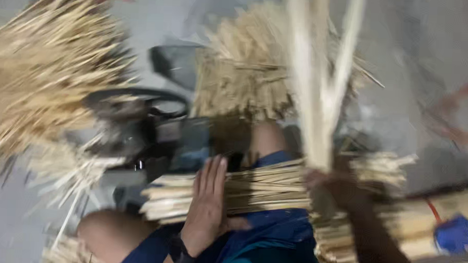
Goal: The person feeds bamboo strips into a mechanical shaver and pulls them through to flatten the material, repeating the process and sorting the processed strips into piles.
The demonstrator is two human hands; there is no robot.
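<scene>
The view is motion-blurred; fine detail is not readable.

**Left hand.** The left hand [206,203] lies flat, palm down, on a bundle of thin pale sticks [253,186]. The fingers [212,172] are extended and held close together, pointing up the frame; they press on the bundle and do not curl around it. A dark wristband [180,251] sits on the wrist.

**Right hand.** The right hand [336,187] is dark and blurred. It is closed around several long pale sticks [318,88] that rise upright from the fist to the top edge of the frame and spread apart slightly towards their upper ends. How tightly the fingers close cannot be read.

**Bundle position.** The bundle lies horizontally across the person's lap, on blue cloth [272,236], with its cut ends facing left. It lies between the two hands: the left hand rests on its left part, the right hand is at its right end.

**Surroundings.**
- A large fanned heap of sticks [44,73] fills the upper left.
- A second heap [246,75] stands behind the bundle, at upper centre.
- Dark containers [141,118] lie between the two heaps on the grey floor [160,20].
- Further stacked sticks [396,225] lie at lower right, with a blue object [456,232] beside them.
- A bare knee [106,231] shows at lower left.
</scene>
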